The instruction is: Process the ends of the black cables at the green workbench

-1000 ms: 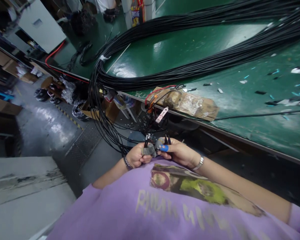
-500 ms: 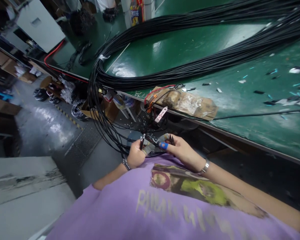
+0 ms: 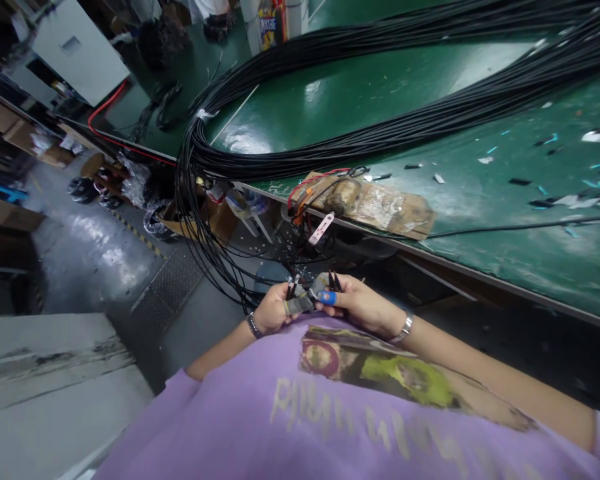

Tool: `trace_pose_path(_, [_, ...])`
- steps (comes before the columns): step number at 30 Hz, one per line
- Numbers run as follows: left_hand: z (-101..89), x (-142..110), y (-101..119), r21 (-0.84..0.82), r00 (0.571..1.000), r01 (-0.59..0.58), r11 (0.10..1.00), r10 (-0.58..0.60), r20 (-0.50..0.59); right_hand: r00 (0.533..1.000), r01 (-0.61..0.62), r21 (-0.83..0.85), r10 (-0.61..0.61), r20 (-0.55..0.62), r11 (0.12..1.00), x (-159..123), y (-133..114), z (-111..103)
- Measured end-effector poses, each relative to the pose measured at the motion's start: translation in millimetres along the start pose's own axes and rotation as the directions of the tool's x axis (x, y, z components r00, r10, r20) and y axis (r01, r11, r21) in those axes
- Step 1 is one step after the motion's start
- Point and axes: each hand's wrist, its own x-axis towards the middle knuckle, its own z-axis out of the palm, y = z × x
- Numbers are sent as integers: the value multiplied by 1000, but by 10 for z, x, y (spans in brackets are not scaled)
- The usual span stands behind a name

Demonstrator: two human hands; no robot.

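Note:
My left hand (image 3: 274, 311) is closed on black cables (image 3: 291, 291), whose pale-tipped ends poke up between the fingers. Facing it, my right hand (image 3: 363, 305) pinches close to the left fingertips, with blue tape around its thumb. Short dark pieces (image 3: 334, 281) that look like cable ends stick up from between the right fingers. Grey coverings wrap some fingertips of both hands. What exactly sits between the two pinches is too small to make out. Both hands are in front of my purple shirt, below the bench edge.
A thick bundle of black cables (image 3: 290, 163) curves over the green bench (image 3: 380, 87) and hangs off its edge. A wooden board (image 3: 405, 212) with red wires and a pink-white tag (image 3: 321, 229) lies at the edge. Cable scraps (image 3: 520, 181) litter the right side. A cardboard box (image 3: 220, 223) stands below.
Half a second ago my hands were drawn slightly apart, the right one turned outward. Now the fingertips are together again, close to where they were a second ago.

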Motion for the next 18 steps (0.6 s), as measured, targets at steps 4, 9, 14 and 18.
trace_pose_path(4, [-46,-9,25,72,981,107,992,-117,152,998,-36,-49,33,-56,998,23,-17,15])
trace_pose_path(9, [-30,27,81,81,959,157,984,-172,226,960,47,-70,-65,-273,996,16,-31,-5])
trace_pose_path(14, [65,57,119,103,995,19,994,-29,93,952,64,-88,-88,-292,994,-77,25,-94])
trace_pose_path(18, [102,72,53,166,991,-115,979,125,-49,970,58,-136,-88,-225,989,-162,26,-87])
